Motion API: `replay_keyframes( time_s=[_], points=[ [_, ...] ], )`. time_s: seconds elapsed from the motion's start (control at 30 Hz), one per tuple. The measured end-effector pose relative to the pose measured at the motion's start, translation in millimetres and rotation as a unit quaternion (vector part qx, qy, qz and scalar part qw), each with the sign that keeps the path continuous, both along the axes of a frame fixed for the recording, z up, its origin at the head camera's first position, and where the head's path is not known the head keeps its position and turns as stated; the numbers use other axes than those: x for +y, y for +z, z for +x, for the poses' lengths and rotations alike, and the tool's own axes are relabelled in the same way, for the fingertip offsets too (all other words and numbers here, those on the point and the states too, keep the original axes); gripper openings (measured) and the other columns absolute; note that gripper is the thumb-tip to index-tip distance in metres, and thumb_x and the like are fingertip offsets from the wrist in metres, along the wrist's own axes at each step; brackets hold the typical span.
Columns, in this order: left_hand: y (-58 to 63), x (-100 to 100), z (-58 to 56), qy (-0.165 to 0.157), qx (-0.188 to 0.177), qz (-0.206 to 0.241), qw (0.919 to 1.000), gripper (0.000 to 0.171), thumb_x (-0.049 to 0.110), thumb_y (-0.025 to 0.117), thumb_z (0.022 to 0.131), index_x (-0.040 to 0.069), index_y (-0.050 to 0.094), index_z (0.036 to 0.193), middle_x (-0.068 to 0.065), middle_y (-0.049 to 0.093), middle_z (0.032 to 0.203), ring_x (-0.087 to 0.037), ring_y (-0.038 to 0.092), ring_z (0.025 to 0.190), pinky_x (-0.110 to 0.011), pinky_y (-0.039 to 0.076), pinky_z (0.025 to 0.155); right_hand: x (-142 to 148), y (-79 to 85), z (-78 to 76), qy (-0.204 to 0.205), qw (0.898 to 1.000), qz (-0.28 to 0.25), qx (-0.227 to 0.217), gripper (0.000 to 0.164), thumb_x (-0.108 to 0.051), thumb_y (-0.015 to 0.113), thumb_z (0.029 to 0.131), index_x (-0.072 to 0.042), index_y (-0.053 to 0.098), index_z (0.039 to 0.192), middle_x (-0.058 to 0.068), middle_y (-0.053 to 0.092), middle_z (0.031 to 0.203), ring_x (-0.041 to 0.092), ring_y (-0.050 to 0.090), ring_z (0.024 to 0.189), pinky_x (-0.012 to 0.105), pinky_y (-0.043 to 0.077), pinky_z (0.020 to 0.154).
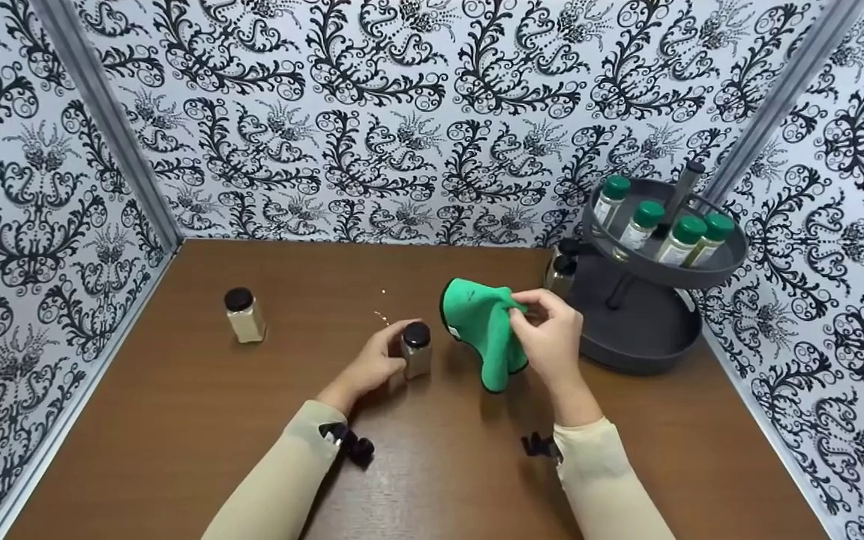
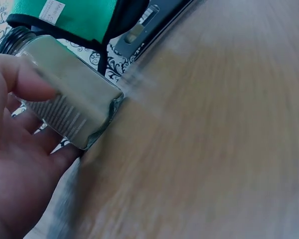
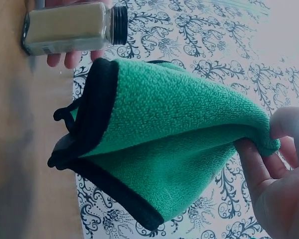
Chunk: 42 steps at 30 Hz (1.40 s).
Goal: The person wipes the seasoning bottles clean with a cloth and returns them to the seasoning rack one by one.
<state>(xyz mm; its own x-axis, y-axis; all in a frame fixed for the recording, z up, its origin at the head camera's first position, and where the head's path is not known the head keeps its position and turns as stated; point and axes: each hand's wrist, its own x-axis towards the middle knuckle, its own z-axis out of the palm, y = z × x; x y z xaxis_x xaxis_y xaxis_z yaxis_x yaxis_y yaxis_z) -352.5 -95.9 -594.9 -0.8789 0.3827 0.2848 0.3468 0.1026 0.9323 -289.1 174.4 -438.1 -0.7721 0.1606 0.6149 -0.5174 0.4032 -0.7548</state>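
My left hand (image 1: 372,362) holds a square glass spice jar (image 1: 418,358) with a black lid and pale brown powder inside. In the left wrist view, the thumb lies across the jar (image 2: 72,84) and the fingers go behind it; printed text shows on its side. My right hand (image 1: 552,337) pinches a green cloth (image 1: 481,311) with black edging by one part, and the rest hangs down folded. The right wrist view shows the cloth (image 3: 174,129) dangling from thumb and fingers, with the held jar (image 3: 67,27) beyond it.
Another black-lidded jar (image 1: 245,319) stands at the left of the brown table (image 1: 177,420). Pale crumbs (image 1: 381,315) lie behind my left hand. At the right, a dark two-tier rack (image 1: 638,356) carries several green-capped jars (image 1: 678,240) on top, with black-lidded jars (image 1: 560,274) beside its lower tier.
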Motion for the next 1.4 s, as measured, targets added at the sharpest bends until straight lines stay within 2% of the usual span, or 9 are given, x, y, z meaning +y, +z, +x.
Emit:
replay_keyframes(
  time_s=[0.2,0.37,0.53,0.67,0.77,0.97,1.1,1.23,1.4],
  points=[
    [2.1,5,3.3,0.021,0.002,0.000,0.9998,0.067,-0.017,0.063,0.072,-0.002,0.062,0.138,-0.016,0.071,0.124,-0.019,0.064,0.110,-0.029,0.051,0.099,-2,-1.5,1.0,0.007,1.000,0.004,-0.002,0.014,0.017,0.074,0.082,0.008,0.078,0.093,0.023,0.078,0.091,0.005,0.069,0.074,0.009,0.054,0.067],
    [1.3,12,5.0,0.068,0.005,-0.006,0.9977,0.052,-0.014,0.072,0.070,0.000,0.068,0.119,-0.011,0.072,0.108,-0.013,0.064,0.097,-0.025,0.052,0.090,-5,-3.6,0.6,0.015,1.000,0.003,-0.010,0.015,0.017,0.073,0.082,0.008,0.078,0.093,0.023,0.078,0.091,0.008,0.069,0.073,0.009,0.054,0.066],
    [3.2,19,8.2,0.105,-0.009,0.001,0.9944,0.049,-0.017,0.074,0.069,-0.002,0.069,0.116,-0.015,0.072,0.104,-0.016,0.065,0.091,-0.027,0.054,0.085,-7,-9.6,-2.1,0.018,0.999,0.005,-0.026,0.014,0.016,0.073,0.084,0.007,0.078,0.094,0.022,0.077,0.093,0.009,0.069,0.074,0.009,0.054,0.067],
    [6.3,22,11.6,0.104,-0.016,0.019,0.9942,0.048,-0.015,0.075,0.070,-0.003,0.071,0.116,-0.016,0.073,0.103,-0.019,0.067,0.092,-0.031,0.058,0.086,-4,-24.6,-12.1,0.006,0.999,0.007,-0.031,0.015,0.011,0.075,0.084,0.001,0.080,0.094,0.016,0.079,0.092,0.010,0.071,0.075,0.011,0.055,0.067],
    [8.8,23,15.3,0.095,-0.013,0.033,0.9949,0.048,-0.011,0.079,0.070,0.000,0.072,0.116,-0.012,0.073,0.102,-0.016,0.068,0.091,-0.026,0.059,0.083,-1,-36.9,-21.0,-0.004,0.999,0.015,-0.032,0.015,0.007,0.077,0.084,-0.004,0.082,0.093,0.013,0.080,0.092,0.014,0.074,0.076,0.014,0.057,0.067],
    [25.3,32,29.1,0.089,0.009,0.043,0.9951,0.048,-0.008,0.081,0.073,0.002,0.072,0.119,-0.015,0.074,0.104,-0.017,0.070,0.092,-0.027,0.060,0.084,-6,-44.9,-22.8,0.000,0.998,0.016,-0.057,0.016,0.005,0.077,0.084,-0.007,0.082,0.093,0.011,0.081,0.092,0.016,0.075,0.079,0.015,0.057,0.069],
    [35.4,37,39.3,0.094,0.034,0.022,0.9947,0.048,-0.005,0.082,0.071,0.002,0.074,0.118,-0.014,0.075,0.104,-0.017,0.070,0.091,-0.028,0.060,0.082,-17,-45.2,-15.0,0.048,0.997,-0.009,-0.058,0.016,0.006,0.077,0.085,-0.005,0.082,0.095,0.014,0.080,0.094,0.019,0.077,0.083,0.016,0.059,0.071],
    [42.0,38,44.9,0.129,0.047,0.005,0.9905,0.046,0.001,0.086,0.070,0.002,0.075,0.114,-0.011,0.076,0.100,-0.017,0.069,0.090,-0.033,0.062,0.081,-29,-46.1,-5.9,0.087,0.995,-0.019,-0.035,0.017,0.008,0.077,0.084,-0.005,0.082,0.095,0.013,0.080,0.094,0.022,0.078,0.084,0.019,0.062,0.071],
    [54.5,32,48.7,0.176,0.033,0.021,0.9836,0.048,0.001,0.087,0.070,0.004,0.076,0.117,-0.012,0.077,0.101,-0.020,0.072,0.091,-0.040,0.064,0.084,-42,-54.0,-2.2,0.093,0.994,0.021,-0.046,0.018,0.006,0.078,0.083,-0.008,0.082,0.092,0.007,0.080,0.092,0.017,0.077,0.081,0.024,0.063,0.070]
  ],
)
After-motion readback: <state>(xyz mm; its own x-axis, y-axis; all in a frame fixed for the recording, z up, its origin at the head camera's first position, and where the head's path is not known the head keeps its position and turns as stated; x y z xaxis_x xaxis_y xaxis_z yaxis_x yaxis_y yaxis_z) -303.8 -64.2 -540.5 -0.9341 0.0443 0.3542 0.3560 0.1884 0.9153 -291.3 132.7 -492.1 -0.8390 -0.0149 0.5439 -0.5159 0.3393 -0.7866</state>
